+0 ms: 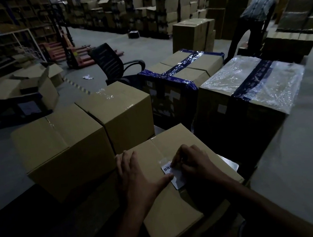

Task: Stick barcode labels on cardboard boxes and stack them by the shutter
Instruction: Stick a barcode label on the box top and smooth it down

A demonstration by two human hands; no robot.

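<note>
Cardboard, matte and brown, fills the lower centre of the frame: my box (166, 179) with a taped seam. My left hand (138, 180) lies spread flat on its top, thumb pinning the white barcode label (175, 173). My right hand (193, 161) curls its grip, pinching the label's upper edge. At right, a box under crinkled clear film (255, 81); beside it, one strapped in glossy blue tape (177, 72).

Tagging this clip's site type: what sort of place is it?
Most likely a warehouse: stacked cartons fill the back, a pallet jack stands in the aisle, and both hands press a barcode label onto a box.
</note>
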